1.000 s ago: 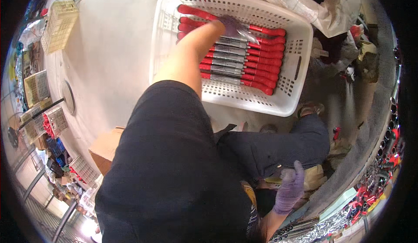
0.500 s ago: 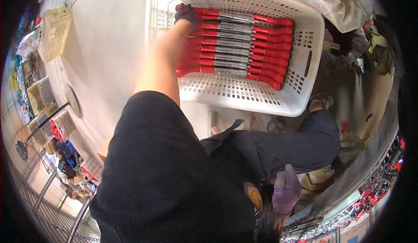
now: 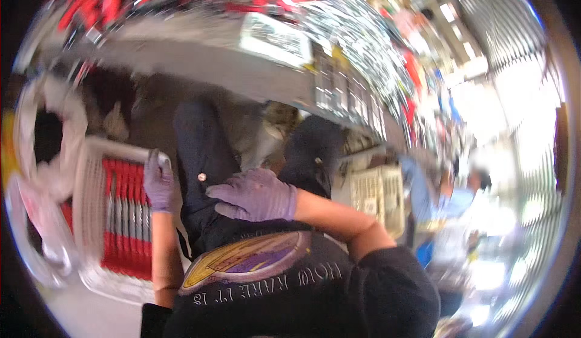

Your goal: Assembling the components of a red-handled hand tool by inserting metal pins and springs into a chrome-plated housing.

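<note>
Both my hands wear purple gloves. My left hand point(image 3: 158, 183) is at the right rim of a white plastic basket point(image 3: 88, 217), its fingers stretched away from me; whether they touch the rim is unclear. Inside the basket, red-handled tools with silver middles point(image 3: 124, 217) lie side by side in a row. My right hand point(image 3: 254, 194) hovers over or rests on my lap, open, with its fingers apart and nothing in it.
A grey workbench point(image 3: 200, 65) runs across the far side, piled with blurred red and silver metal parts point(image 3: 357, 35). A white tray point(image 3: 275, 38) stands on it. Plastic bags point(image 3: 45, 217) hang left of the basket. A cream crate point(image 3: 378, 199) and a co-worker in blue point(image 3: 454, 202) are at right.
My view has swung right toward the bench, so the basket now appears at left. My left hand has left the far-left end of the tools; my right hand now lies over my lap.
</note>
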Motion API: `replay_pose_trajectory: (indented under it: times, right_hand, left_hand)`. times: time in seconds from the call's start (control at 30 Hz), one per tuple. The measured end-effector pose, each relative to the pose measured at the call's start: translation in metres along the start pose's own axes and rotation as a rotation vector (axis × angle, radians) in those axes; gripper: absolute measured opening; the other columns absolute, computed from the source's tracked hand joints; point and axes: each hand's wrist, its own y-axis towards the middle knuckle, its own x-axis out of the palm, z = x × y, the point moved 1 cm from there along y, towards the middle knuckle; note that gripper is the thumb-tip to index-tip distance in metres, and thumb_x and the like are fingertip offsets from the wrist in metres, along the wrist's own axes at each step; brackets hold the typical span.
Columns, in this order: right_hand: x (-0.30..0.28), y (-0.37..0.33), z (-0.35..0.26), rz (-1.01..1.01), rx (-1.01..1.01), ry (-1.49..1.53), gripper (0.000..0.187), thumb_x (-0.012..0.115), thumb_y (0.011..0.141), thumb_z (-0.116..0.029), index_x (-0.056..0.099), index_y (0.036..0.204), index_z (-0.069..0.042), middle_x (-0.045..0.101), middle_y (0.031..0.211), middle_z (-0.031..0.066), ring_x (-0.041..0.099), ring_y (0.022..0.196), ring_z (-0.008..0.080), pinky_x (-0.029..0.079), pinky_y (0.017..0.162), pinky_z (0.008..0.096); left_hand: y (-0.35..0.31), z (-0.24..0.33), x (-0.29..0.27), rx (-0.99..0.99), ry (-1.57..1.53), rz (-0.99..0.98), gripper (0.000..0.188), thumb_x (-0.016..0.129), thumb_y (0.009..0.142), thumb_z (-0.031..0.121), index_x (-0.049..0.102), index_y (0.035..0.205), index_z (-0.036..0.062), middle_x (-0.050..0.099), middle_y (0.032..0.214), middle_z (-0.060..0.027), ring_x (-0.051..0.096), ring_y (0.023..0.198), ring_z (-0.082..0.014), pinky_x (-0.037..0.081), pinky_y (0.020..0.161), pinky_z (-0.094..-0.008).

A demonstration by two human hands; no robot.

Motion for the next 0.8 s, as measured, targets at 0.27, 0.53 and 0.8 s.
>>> replay_pose_trajectory:
  times: [0.27,0.53,0.8]
  right_hand:
    - [-0.120,-0.063,0.117,0.350,0.466,-0.244,0.030,0.050,0.087,-0.037,0.059,0.098,-0.010,0.064,0.088,0.0145,0.063,0.083,0.0323,0.050,0.071,0.0429]
    - [-0.188,-0.042,0.289,0.168,1.155,-0.220,0.053,0.054,0.085,-0.040,0.045,0.123,-0.004,0.060,0.112,0.0214,0.057,0.106,0.0371,0.043,0.094,0.0420]
    - [-0.220,-0.031,0.293,0.340,0.748,0.299,0.066,0.067,0.076,-0.028,0.040,0.131,-0.005,0.062,0.100,0.0163,0.062,0.092,0.0254,0.048,0.081,0.0344]
  left_hand:
    - [0.004,0.199,0.073,0.518,-0.242,-0.387,0.034,0.061,0.083,0.011,0.057,0.115,0.0021,0.058,0.116,-0.0174,0.054,0.111,-0.0312,0.041,0.097,-0.0373]
    - [0.039,0.323,0.144,0.341,-0.608,-0.842,0.041,0.058,0.088,0.018,0.048,0.124,0.0004,0.056,0.114,-0.0177,0.055,0.107,-0.0283,0.043,0.092,-0.0347]
    - [0.124,0.371,0.216,-0.100,-1.036,-0.989,0.060,0.054,0.093,0.017,0.022,0.143,0.0043,0.048,0.122,-0.0090,0.046,0.109,-0.0157,0.038,0.096,-0.0290]
